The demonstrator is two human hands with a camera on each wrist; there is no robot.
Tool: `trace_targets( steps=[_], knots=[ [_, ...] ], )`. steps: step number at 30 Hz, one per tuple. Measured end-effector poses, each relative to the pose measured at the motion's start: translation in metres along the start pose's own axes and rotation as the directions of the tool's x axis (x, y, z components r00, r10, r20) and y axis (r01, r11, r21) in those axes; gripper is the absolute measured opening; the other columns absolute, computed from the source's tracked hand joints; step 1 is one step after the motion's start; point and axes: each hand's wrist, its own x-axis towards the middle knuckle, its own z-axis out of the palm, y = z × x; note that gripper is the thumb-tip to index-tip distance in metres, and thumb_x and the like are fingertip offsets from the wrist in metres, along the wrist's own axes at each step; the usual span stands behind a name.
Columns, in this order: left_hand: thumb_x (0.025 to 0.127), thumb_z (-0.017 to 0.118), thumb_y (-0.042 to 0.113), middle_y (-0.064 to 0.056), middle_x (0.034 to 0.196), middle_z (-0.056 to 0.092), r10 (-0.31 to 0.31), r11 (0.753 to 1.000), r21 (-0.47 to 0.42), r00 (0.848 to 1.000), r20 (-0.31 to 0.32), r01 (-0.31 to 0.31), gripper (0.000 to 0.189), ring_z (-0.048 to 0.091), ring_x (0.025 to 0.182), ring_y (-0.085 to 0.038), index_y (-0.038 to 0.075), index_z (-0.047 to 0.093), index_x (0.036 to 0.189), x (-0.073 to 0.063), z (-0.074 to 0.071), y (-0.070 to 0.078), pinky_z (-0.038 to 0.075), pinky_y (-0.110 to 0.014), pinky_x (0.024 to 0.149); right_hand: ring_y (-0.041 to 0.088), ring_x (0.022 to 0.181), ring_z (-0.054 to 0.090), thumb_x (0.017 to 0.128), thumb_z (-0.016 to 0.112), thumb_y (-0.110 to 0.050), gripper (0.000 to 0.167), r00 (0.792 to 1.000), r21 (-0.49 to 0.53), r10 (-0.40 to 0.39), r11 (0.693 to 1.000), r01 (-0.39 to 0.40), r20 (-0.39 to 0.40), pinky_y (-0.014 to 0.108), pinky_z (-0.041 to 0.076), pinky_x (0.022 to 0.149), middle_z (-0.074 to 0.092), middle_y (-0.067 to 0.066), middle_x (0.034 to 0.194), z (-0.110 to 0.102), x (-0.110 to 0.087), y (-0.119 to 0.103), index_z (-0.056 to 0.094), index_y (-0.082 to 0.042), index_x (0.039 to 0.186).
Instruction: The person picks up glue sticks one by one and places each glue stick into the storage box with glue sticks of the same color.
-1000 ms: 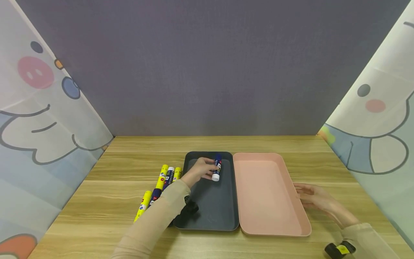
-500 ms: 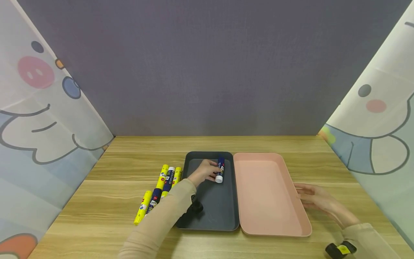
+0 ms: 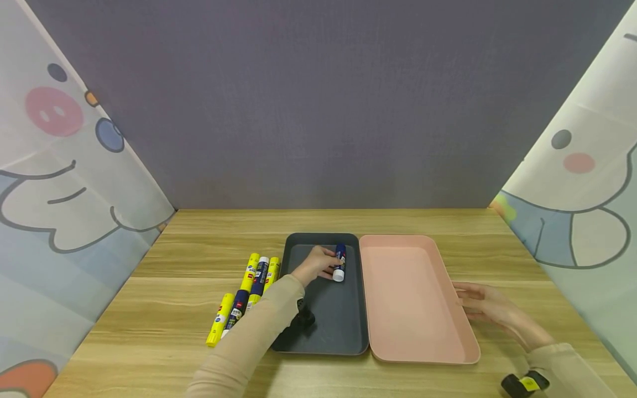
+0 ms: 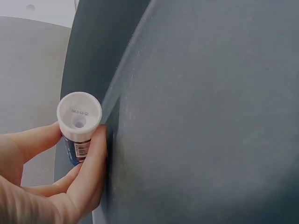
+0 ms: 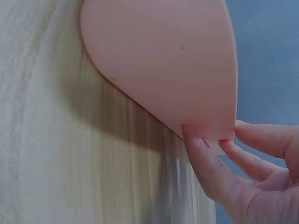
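Note:
My left hand (image 3: 316,263) is inside the dark grey tray (image 3: 343,345), near its far right corner. Between thumb and fingers it holds a navy glue stick (image 3: 340,255), its white end (image 4: 80,116) towards the left wrist camera. The stick lies lengthwise beside the tray's right wall. Beyond the pink tray's right side is my right hand (image 3: 490,307), its fingertips touching that tray's outer wall and rim. In the right wrist view, the fingers (image 5: 205,163) rest against the pink tray (image 5: 163,70) without curling round it.
Left of the grey tray, several yellow and navy glue sticks lie in two rows on the wooden table (image 3: 164,309), among them a yellow stick (image 3: 219,320); my left sleeve (image 3: 249,334) covers part of them. A grey panel (image 3: 328,110) rises behind the table.
My left hand has moved slightly right and towards me with the glue stick, lowering it along the grey tray's right side. The right hand stays in place.

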Motion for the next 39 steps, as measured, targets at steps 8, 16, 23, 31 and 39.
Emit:
trace_targets(
  steps=[8, 16, 23, 31, 39],
  knots=[
    [0.081, 0.062, 0.006, -0.023, 0.098, 0.059, 0.028, 0.999, -0.025, 1.000, -0.013, -0.028, 0.039, 0.062, 0.071, -0.026, -0.010, 0.050, 0.114, 0.000, -0.001, 0.001, 0.053, -0.036, 0.062, 0.000, 0.091, 0.056, 0.088, 0.054, -0.015, 0.063, 1.000, -0.021, 0.009, 1.000, -0.009, -0.002, 0.033, 0.049, 0.080, 0.044, 0.031, 0.122, 0.000, -0.002, -0.003, 0.021, 0.018, 0.130],
    [0.083, 0.059, 0.005, -0.024, 0.096, 0.057, 0.039, 0.998, -0.037, 0.999, -0.021, -0.040, 0.030, 0.061, 0.070, -0.028, -0.009, 0.054, 0.109, -0.007, -0.004, 0.008, 0.054, -0.035, 0.060, 0.006, 0.093, 0.057, 0.088, 0.053, -0.015, 0.061, 1.000, -0.033, 0.018, 0.999, -0.018, -0.005, 0.035, 0.049, 0.079, 0.043, 0.033, 0.122, 0.001, -0.002, -0.005, 0.022, 0.018, 0.129],
    [0.085, 0.056, 0.007, -0.019, 0.087, 0.058, 0.058, 0.998, -0.002, 0.998, -0.016, -0.058, 0.023, 0.060, 0.063, -0.024, -0.006, 0.058, 0.104, -0.012, -0.008, 0.014, 0.054, -0.034, 0.057, 0.006, 0.093, 0.057, 0.089, 0.053, -0.015, 0.062, 0.999, -0.038, 0.035, 0.999, -0.036, -0.010, 0.035, 0.049, 0.079, 0.043, 0.033, 0.122, 0.000, -0.002, -0.005, 0.021, 0.018, 0.130],
    [0.086, 0.054, 0.011, -0.017, 0.085, 0.059, 0.100, 0.991, 0.088, 0.995, -0.002, -0.099, 0.025, 0.059, 0.061, -0.022, -0.005, 0.059, 0.104, -0.026, -0.013, 0.023, 0.053, -0.033, 0.056, 0.007, 0.094, 0.057, 0.088, 0.053, -0.015, 0.062, 0.999, -0.022, 0.042, 0.999, -0.042, -0.003, 0.034, 0.049, 0.080, 0.043, 0.032, 0.123, 0.000, -0.001, -0.005, 0.022, 0.018, 0.130],
    [0.088, 0.053, 0.014, -0.022, 0.094, 0.060, 0.151, 0.969, 0.190, 0.988, 0.041, -0.156, 0.027, 0.060, 0.066, -0.027, -0.004, 0.058, 0.107, -0.042, -0.022, 0.031, 0.053, -0.033, 0.057, 0.003, 0.092, 0.057, 0.089, 0.053, -0.014, 0.061, 0.999, -0.010, 0.034, 0.999, -0.034, 0.010, 0.034, 0.049, 0.079, 0.045, 0.031, 0.122, 0.001, -0.001, -0.004, 0.021, 0.018, 0.129]
  ],
)
